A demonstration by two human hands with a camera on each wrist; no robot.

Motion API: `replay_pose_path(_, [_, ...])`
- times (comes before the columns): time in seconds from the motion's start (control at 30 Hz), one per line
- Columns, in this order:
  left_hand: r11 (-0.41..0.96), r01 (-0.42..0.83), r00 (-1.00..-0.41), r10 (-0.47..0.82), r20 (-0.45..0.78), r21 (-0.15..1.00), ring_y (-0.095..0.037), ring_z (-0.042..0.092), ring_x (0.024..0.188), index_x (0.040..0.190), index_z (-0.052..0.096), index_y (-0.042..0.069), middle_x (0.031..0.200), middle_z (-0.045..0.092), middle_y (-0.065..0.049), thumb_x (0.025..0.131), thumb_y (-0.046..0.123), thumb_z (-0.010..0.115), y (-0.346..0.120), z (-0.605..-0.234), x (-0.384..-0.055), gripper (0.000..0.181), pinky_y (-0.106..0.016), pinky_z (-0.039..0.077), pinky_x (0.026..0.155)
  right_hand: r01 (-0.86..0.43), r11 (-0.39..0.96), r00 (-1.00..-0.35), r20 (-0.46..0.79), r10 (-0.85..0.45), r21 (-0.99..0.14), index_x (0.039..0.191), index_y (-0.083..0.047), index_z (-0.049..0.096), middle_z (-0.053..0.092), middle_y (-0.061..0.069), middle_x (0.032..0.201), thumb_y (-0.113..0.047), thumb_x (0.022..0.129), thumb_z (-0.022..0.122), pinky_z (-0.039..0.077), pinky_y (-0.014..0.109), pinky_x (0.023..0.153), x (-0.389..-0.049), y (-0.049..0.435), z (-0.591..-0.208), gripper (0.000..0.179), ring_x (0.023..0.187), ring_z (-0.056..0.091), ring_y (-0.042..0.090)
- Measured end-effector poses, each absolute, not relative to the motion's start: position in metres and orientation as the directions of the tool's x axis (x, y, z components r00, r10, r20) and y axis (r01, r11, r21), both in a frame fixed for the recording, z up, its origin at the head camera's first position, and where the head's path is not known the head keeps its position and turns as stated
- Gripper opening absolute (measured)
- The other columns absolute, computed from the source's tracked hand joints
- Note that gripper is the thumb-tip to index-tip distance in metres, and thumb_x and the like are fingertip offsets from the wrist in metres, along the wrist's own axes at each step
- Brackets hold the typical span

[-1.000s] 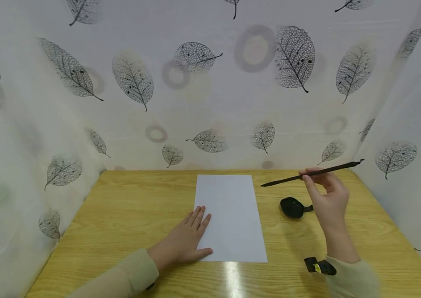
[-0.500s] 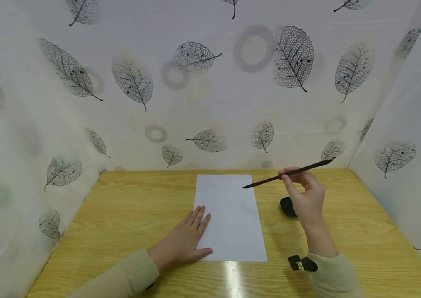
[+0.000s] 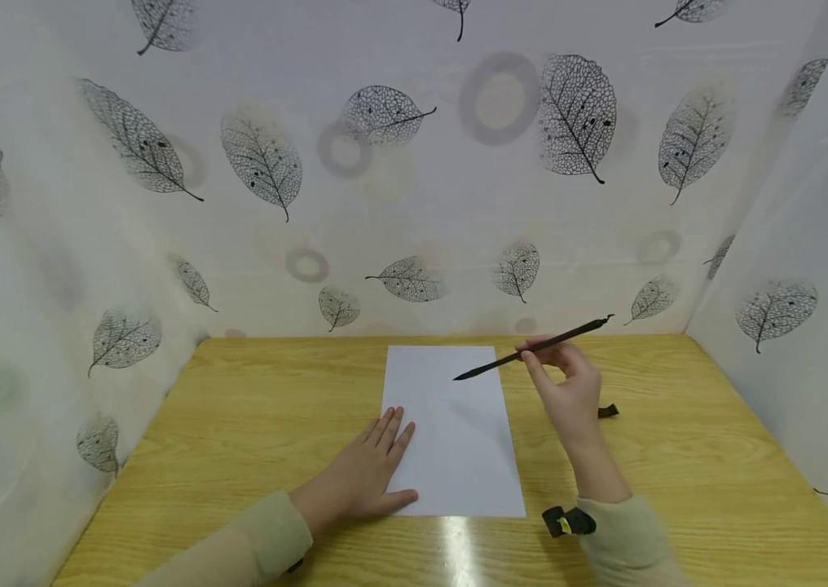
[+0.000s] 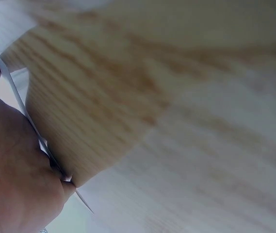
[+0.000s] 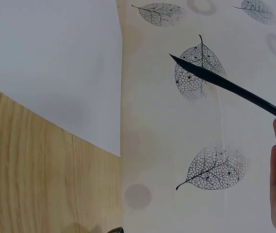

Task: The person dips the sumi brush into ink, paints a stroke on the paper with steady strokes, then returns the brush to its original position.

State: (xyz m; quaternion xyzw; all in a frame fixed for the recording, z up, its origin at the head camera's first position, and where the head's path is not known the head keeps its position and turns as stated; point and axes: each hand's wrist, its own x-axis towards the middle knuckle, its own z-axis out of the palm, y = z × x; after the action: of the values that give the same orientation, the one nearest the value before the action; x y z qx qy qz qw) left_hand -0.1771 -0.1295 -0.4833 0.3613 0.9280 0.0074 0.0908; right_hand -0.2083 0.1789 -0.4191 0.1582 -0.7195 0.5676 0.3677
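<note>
Over the left edge of the paper [image 3: 458,448], the left hand [image 3: 363,466] rests with its fingers straight and spread, gripping nothing. Just right of the paper, the right hand [image 3: 566,393] is raised, its fingers bent and pinching a brush [image 3: 553,341] against the thumb. The brush slants, its dark tip above the paper's far half and apart from it. Paper lies on the counter [image 3: 275,391]; beyond its far edge hangs a leaf-print curtain [image 3: 443,204].
</note>
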Motion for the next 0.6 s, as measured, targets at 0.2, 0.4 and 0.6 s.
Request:
replay_pose_path(0.2, [0.738,0.671,-0.722,0.673,-0.163,0.077,-0.04,0.014,0.166,0.169,0.019,0.002,0.176,0.011,-0.027,0.104,0.072,0.041,-0.13,-0.486,-0.178,0.098,-0.05,0.025,0.134,-0.606,0.319,-0.712,0.676,0.19,-0.729,0.103,0.009,0.074,0.081,0.009,0.095,0.014,0.089,0.076,0.056,0.009,0.082,-0.211,0.17,-0.428,0.015,0.084,0.071,-0.007])
replay_pose_path(0.4, [0.737,0.672,-0.721,0.674,-0.163,0.073,-0.04,0.014,0.166,0.169,0.019,0.002,0.176,0.011,-0.027,0.104,0.072,0.04,-0.13,-0.487,-0.178,0.098,-0.05,0.025,0.134,-0.591,0.308,-0.735,0.655,0.176,-0.746,0.103,0.009,0.074,0.077,0.029,0.095,0.012,0.09,0.076,0.056,0.009,0.082,-0.215,0.16,-0.436,0.014,0.083,0.069,-0.009])
replay_pose_path(0.6, [0.738,0.673,-0.722,0.671,-0.168,0.056,-0.039,0.014,0.166,0.169,0.019,0.003,0.177,0.011,-0.026,0.104,0.073,0.04,-0.13,-0.489,-0.179,0.098,-0.05,0.024,0.134,-0.571,0.294,-0.757,0.63,0.172,-0.766,0.102,0.008,0.074,0.078,0.028,0.095,0.011,0.089,0.078,0.054,0.007,0.081,-0.216,0.152,-0.441,0.014,0.081,0.068,-0.009])
